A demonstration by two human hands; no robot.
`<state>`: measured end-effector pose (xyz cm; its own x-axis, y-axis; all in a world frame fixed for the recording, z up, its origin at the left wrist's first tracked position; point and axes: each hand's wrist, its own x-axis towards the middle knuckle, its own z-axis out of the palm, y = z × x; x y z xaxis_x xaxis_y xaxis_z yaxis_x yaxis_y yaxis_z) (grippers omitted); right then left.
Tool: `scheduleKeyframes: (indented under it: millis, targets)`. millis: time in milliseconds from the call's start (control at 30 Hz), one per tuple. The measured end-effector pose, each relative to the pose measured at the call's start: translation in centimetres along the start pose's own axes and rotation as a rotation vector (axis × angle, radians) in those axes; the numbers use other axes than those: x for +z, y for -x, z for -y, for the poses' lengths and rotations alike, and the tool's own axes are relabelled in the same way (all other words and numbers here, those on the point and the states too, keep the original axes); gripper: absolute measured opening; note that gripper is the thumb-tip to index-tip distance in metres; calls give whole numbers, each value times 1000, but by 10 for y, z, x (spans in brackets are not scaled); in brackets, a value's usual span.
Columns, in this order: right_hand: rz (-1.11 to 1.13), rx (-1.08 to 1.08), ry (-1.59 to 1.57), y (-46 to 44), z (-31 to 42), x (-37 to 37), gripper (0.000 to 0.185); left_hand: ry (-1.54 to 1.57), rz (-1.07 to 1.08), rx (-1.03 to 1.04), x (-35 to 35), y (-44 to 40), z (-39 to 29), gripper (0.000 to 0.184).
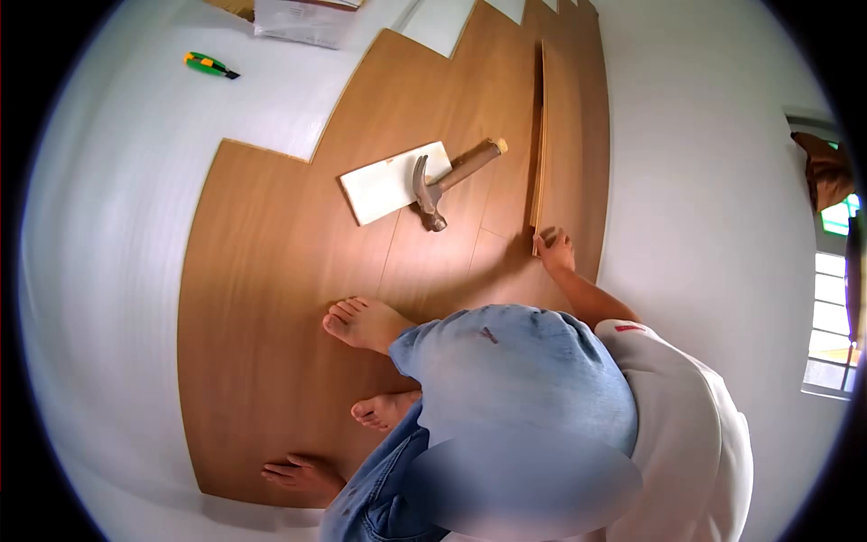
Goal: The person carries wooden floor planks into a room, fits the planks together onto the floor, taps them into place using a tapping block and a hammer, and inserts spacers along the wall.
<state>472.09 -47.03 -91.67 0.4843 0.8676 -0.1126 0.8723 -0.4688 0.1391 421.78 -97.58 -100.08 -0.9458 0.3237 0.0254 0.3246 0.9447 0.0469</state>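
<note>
My right hand (555, 251) grips the near end of a long, narrow wooden plank (544, 144), which stands out from the floor close to the right wall. Down at the lower left, my left hand (302, 475) lies on the wood floor (262, 361) with its fingers spread and nothing in it. A claw hammer (461, 172) rests with its head over a white rectangular board (379, 188), in front of my feet.
A green and yellow utility knife (208, 64) lies on the white underlay (135, 163) at the upper left. Near it is a plastic-wrapped package (302, 23). My bare feet (366, 323) are on the planks. A white wall (695, 181) rises at the right.
</note>
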Motion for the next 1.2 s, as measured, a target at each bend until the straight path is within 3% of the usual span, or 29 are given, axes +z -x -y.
scheduleKeyframes:
  millis: [67, 200, 500, 567, 633, 667, 733, 833, 900, 967, 1033, 1200]
  targets:
    - [119, -129, 29, 2, 15, -2, 84, -8, -6, 3, -1, 1, -8, 75]
    - [178, -158, 212, -20, 14, 16, 91, -8, -24, 13, 2, 0, -9, 75]
    - [300, -70, 402, -62, -35, -23, 96, -7, -60, 18, 5, 0, 4, 73]
    - [287, -46, 431, -66, -33, -14, 85, -11, -61, 15, 5, 2, 4, 73]
    - [85, -111, 247, -68, -22, 0, 70, -13, -60, 24, -1, 2, 4, 72]
    - [89, -119, 243, -67, -8, 2, 70, 2, -63, 28, -2, 2, -1, 71]
    - [69, -266, 124, -54, 19, 3, 61, 7, -39, 44, -3, 2, 1, 73]
    - [-39, -159, 333, -80, 26, 59, 61, 11, 4, 49, -11, 1, -9, 74]
    - [12, -11, 208, -68, 50, 46, 57, -23, -7, 8, -14, 0, -6, 73]
    - [13, -98, 476, -78, 53, 59, 51, 12, -36, 33, 0, 2, 0, 72]
    - [-72, -104, 309, -75, 52, 58, 49, -38, -33, 19, -9, 1, -9, 70]
    - [143, -278, 292, -60, 76, 4, 56, 38, 56, -30, -31, -3, -28, 68]
